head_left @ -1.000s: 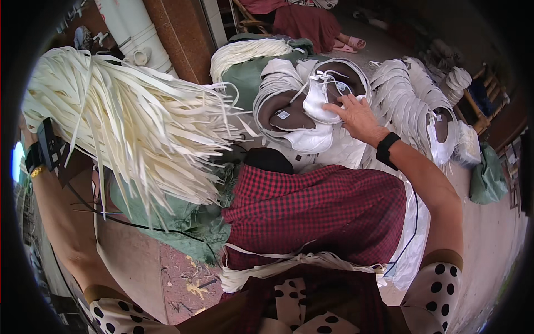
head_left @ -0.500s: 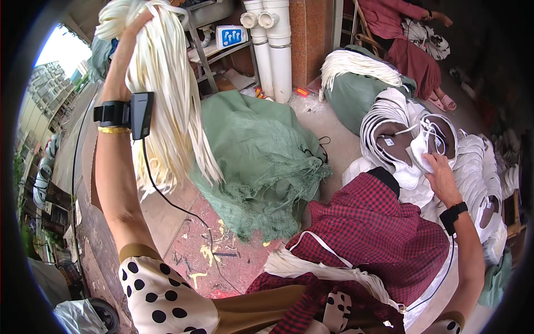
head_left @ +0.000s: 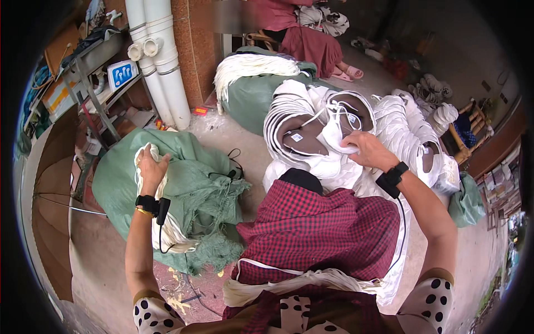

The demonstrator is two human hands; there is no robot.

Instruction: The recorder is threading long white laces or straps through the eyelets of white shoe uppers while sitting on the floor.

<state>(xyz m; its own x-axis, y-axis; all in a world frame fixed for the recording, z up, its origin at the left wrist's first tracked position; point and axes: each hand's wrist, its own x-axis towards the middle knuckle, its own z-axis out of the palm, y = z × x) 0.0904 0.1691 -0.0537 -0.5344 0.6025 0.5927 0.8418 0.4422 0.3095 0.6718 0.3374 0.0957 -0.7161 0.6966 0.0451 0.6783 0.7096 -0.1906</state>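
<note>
A bundle of long cream laces hangs over a green sack on my left. My left hand is closed round its upper part, thumb out to the side. At right, my right hand pinches a white piece that looks like a shoe upper, with thin white cords on it. It lies on a pile of nested white pieces with brown linings and small white tags. Below, a red-and-black checked cloth covers my lap, with more cream laces along its near edge.
Another green sack topped with cream strands stands behind. A seated person in pink is beyond it. White pipes and a metal rack stand far left, a brown umbrella nearer. More white stacks lie right.
My left hand has come down from high up, lowering the lace bundle onto the green sack. My right hand stays on the white piece. The view has turned right.
</note>
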